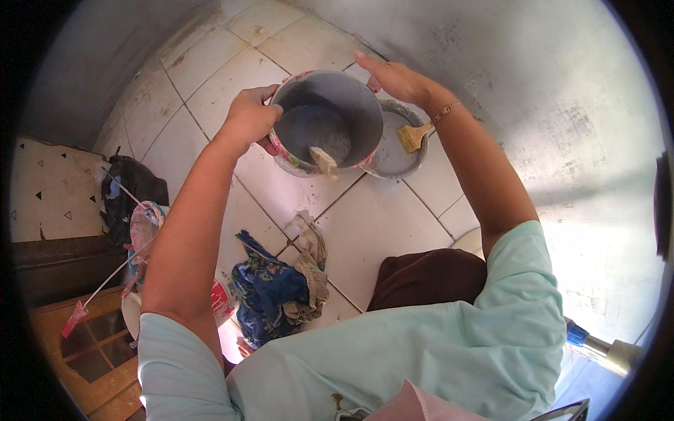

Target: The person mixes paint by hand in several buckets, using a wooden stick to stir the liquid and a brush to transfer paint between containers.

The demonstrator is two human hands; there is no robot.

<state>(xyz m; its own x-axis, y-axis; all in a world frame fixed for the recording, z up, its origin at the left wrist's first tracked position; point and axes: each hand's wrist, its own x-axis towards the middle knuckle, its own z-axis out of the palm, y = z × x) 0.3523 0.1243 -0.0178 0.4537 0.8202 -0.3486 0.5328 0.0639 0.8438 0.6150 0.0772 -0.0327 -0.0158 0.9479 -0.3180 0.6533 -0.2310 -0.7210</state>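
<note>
A paint bucket [295, 167] with grey inner walls and red-and-white outer markings is tilted so that its mouth faces me. My left hand [248, 121] grips its left rim, fingers wrapped around the edge. A paint-crusted stick or handle [324, 161] juts over the near rim; its other end cannot be told. My right hand [399, 78] is at the bucket's far right side with its fingers stretched out and thumb apart, close to the rim. Under my right wrist, a flat paintbrush [414, 137] lies on a round shallow grey lid or pan [393, 167], partly behind the bucket.
White floor tiles [379, 224] run beneath everything, with grey walls [491, 63] beyond. Crumpled blue and beige cloths [277, 288] lie near me. At left are a paint-smeared container [146, 224], a black bag [133, 193] and wooden furniture [91, 344]. A blue-ended pole [586, 340] is at right.
</note>
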